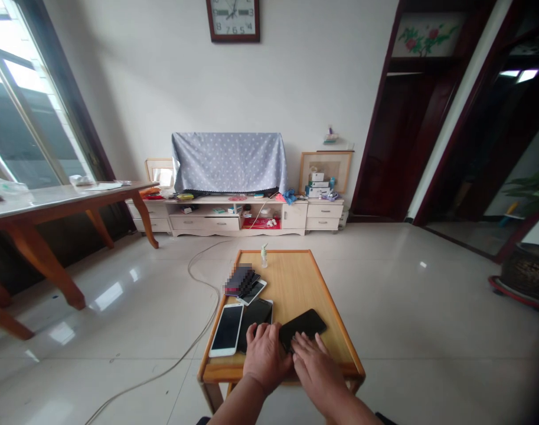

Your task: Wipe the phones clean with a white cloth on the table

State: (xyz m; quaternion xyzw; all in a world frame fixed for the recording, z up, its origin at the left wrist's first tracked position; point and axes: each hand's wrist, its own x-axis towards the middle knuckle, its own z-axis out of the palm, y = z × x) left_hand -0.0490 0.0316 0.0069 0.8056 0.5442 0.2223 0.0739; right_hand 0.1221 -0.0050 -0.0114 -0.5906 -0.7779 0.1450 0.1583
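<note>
A black smartphone (308, 323) lies at a slant near the front of the small wooden table (291, 271), its dark face up. My left hand (264, 354) is closed at the phone's left end, with bent fingers and the thumb at its near corner. The fingers of my right hand (316, 367) are stretched out and rest on the phone's near edge. Just left of my left hand lie a dark phone (257, 313), partly covered by that hand, and a white phone with a black screen (227, 329). Farther back is another white phone (254, 291).
A dark, blurred-out stack (240, 280) sits by the table's left edge. Behind it stands a small pump bottle (264, 256). A cable (198, 336) runs over the floor to the left. Farther off are a TV cabinet (207, 223) and a larger table (74, 198).
</note>
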